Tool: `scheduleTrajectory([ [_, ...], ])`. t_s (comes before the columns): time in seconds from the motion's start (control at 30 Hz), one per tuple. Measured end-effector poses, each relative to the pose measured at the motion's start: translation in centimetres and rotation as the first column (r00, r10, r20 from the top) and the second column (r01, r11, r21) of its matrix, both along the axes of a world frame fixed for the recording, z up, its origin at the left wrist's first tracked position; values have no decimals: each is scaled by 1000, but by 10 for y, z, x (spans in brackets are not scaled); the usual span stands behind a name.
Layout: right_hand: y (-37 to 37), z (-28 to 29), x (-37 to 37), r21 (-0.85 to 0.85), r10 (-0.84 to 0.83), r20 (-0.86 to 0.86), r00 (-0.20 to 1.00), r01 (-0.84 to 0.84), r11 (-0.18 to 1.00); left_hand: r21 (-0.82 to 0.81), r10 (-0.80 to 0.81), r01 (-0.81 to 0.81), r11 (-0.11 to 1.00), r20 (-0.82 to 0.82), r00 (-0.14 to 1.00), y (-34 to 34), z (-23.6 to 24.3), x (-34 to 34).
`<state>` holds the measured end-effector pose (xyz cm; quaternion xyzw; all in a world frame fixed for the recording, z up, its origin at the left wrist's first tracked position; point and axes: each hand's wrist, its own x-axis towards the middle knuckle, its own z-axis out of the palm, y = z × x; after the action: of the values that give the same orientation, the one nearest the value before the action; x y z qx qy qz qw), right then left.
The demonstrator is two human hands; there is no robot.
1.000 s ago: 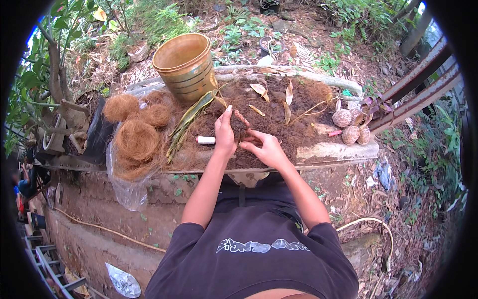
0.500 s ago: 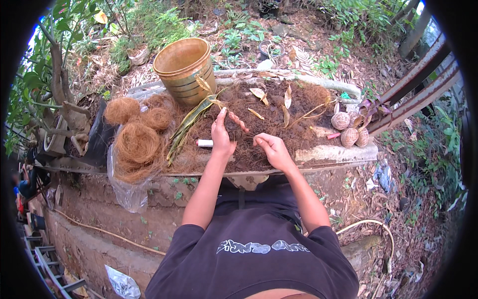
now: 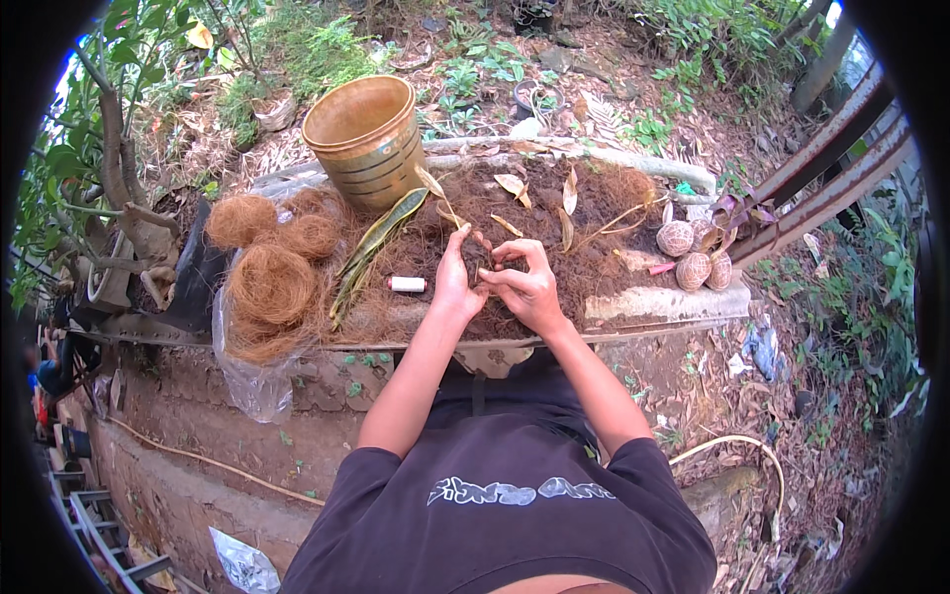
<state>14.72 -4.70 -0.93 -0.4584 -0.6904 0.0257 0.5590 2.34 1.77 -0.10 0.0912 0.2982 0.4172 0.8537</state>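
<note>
Head view: left hand [image 3: 459, 280] grips a reddish-brown, knobbly root piece [image 3: 482, 241], seemingly steadying it for the right hand [image 3: 529, 287], whose thumb and fingers curl close against it; can't tell if they pinch. Dark brown loose soil [image 3: 604, 193] spreads beyond both hands. White cylindrical thread spool with red end [image 3: 408, 284] lies just left of left hand, likely for easy reach. Tall tan-brown round pot [image 3: 371, 163] stands beyond-left, inner wall showing, bottom hidden. Farther left, clear crinkled plastic bag [image 3: 259, 386] lies under brown wiry fibre balls [image 3: 272, 284], presumably keeping them together
</note>
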Motion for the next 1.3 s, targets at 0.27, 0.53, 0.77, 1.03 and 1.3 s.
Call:
scheduleTrajectory([
  [0.27,-3,23,-4,-423,82,-345,935,-233,876,129,-57,52,990,35,998,-5,7,1],
  [0.53,12,26,3,-191,225,223,948,-183,964,69,3,4,998,-104,995,15,-24,-3],
  [0.77,13,30,24,-218,304,494,814,-223,950,-65,-250,241,968,-227,941,10,10,-13],
  [1.03,12,8,20,-19,207,383,900,-217,976,13,-194,209,978,-318,928,11,-9,-5],
  [1.3,15,17,23,-186,309,306,900,-262,947,-29,-274,273,962,-138,952,18,-8,-7],
])
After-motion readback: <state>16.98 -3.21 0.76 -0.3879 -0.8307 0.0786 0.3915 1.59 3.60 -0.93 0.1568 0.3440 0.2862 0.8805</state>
